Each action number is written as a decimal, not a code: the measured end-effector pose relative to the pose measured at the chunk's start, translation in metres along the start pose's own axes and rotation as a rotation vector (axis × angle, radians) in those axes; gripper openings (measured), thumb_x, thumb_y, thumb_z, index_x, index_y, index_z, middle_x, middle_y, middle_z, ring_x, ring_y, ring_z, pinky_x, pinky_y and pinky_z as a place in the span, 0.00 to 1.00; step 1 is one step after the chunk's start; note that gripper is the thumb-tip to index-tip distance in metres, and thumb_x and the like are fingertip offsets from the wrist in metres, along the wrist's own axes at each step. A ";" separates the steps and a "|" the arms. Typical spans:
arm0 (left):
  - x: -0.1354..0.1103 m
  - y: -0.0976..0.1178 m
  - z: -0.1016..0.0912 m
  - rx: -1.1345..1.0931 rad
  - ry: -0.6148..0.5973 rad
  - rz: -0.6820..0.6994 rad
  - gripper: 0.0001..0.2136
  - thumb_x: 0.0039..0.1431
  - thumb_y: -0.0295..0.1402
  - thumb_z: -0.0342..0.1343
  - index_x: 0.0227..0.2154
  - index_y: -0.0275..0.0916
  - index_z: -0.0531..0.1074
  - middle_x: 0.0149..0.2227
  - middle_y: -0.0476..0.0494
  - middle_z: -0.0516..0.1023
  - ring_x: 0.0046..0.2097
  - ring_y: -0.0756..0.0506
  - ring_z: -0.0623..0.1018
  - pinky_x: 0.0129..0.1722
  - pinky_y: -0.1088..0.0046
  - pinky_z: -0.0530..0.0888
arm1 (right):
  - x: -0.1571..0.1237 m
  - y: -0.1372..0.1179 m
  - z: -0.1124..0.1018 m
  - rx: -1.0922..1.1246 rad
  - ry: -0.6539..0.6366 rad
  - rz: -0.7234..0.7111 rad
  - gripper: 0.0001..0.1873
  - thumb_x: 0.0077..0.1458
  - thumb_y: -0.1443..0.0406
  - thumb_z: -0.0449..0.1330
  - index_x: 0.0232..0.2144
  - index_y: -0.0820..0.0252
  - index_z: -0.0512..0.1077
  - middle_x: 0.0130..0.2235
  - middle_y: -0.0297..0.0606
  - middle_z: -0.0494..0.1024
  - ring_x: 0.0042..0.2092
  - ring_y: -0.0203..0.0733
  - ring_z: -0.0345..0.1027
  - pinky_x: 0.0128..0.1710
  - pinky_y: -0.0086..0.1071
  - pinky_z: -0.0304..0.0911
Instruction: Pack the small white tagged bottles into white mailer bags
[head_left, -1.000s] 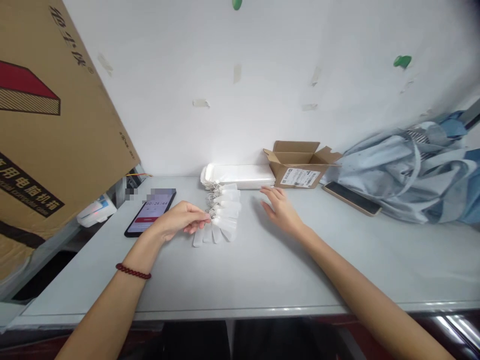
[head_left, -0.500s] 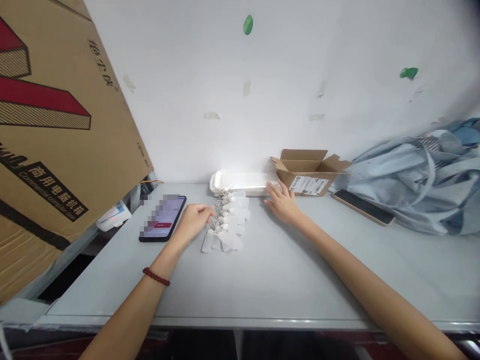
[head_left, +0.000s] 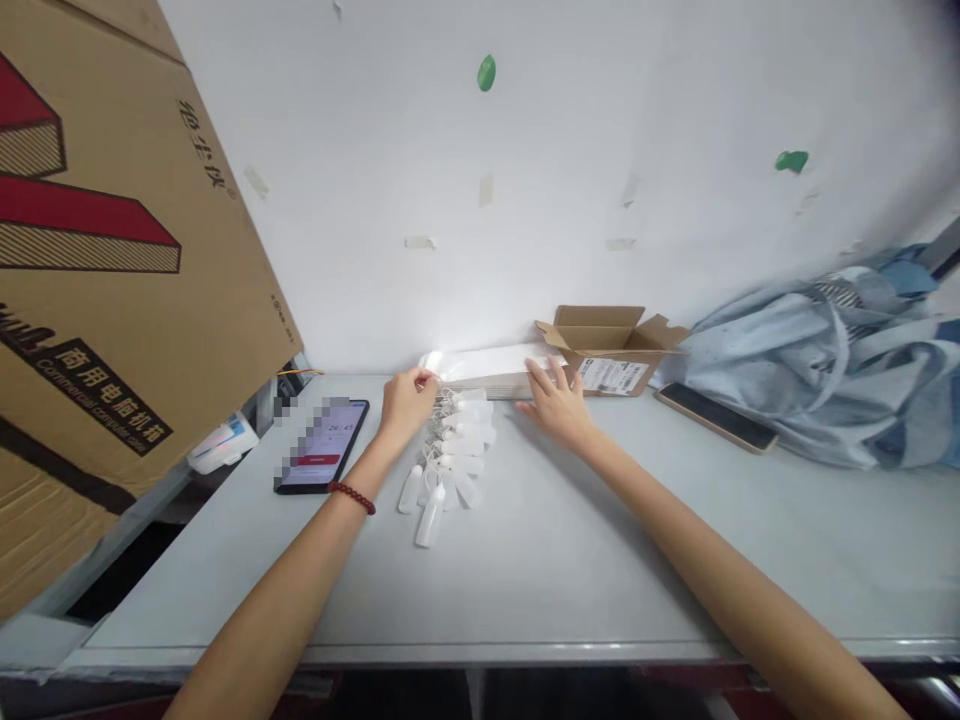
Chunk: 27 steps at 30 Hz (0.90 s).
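A stack of long white strips (head_left: 487, 378) with rounded left ends lies along the wall. Strings run from its left end to several small whitish tags (head_left: 459, 440) fanned out in front. My left hand (head_left: 406, 408) is closed in a pinch at that left end, on the edge of the top strip; its fingertips partly hide the grip. My right hand (head_left: 559, 402) rests over the stack's right end, with its fingers spread. One small tag (head_left: 430, 516) lies nearest to me, apart from the row's upper part.
A phone with a lit screen (head_left: 324, 447) lies left of my left hand. An open cardboard box (head_left: 615, 375) stands behind my right hand. Farther right are a dark-faced phone (head_left: 716, 417) and crumpled pale blue fabric (head_left: 810, 370). A large carton (head_left: 142, 300) leans in at the left.
My left hand has moved up and away from me, from beside the tags to the strips' left end. The top strip sits at a changed angle. A small tag has shifted towards me.
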<state>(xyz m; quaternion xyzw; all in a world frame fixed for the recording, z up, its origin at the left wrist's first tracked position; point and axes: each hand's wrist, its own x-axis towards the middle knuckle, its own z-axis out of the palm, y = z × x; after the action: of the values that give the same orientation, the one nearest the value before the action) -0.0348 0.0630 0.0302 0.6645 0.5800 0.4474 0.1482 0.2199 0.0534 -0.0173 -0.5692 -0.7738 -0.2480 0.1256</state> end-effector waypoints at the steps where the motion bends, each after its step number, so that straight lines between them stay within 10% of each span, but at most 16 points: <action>1: -0.001 -0.004 0.002 -0.010 0.027 -0.012 0.09 0.53 0.33 0.51 0.28 0.37 0.75 0.31 0.42 0.80 0.35 0.43 0.77 0.38 0.70 0.68 | -0.005 -0.001 -0.005 -0.015 0.023 -0.010 0.28 0.63 0.57 0.44 0.60 0.67 0.59 0.66 0.48 0.52 0.65 0.62 0.39 0.55 0.64 0.48; 8: -0.009 -0.033 0.010 -0.288 0.137 -0.285 0.12 0.52 0.38 0.54 0.36 0.36 0.71 0.41 0.39 0.77 0.41 0.43 0.75 0.39 0.68 0.71 | -0.028 -0.012 -0.037 -0.046 0.100 0.025 0.31 0.61 0.63 0.46 0.64 0.70 0.49 0.68 0.45 0.44 0.67 0.60 0.28 0.59 0.65 0.37; 12: -0.009 -0.028 0.005 -0.524 -0.007 -0.415 0.13 0.49 0.35 0.56 0.36 0.33 0.73 0.35 0.38 0.78 0.34 0.43 0.77 0.31 0.69 0.73 | -0.028 -0.017 -0.042 -0.008 0.087 0.033 0.32 0.61 0.63 0.46 0.64 0.71 0.48 0.68 0.45 0.42 0.67 0.60 0.27 0.59 0.64 0.38; 27: -0.011 -0.017 -0.006 -1.066 -0.190 -0.387 0.15 0.42 0.27 0.66 0.37 0.33 0.76 0.38 0.40 0.80 0.40 0.44 0.79 0.44 0.67 0.73 | -0.028 -0.020 -0.052 0.138 0.182 -0.095 0.16 0.60 0.66 0.48 0.49 0.64 0.66 0.66 0.50 0.51 0.66 0.58 0.37 0.56 0.56 0.45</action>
<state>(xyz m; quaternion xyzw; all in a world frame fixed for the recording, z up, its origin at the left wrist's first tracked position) -0.0496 0.0558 0.0167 0.4169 0.3695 0.5809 0.5934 0.2054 -0.0011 0.0088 -0.4970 -0.8005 -0.2506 0.2223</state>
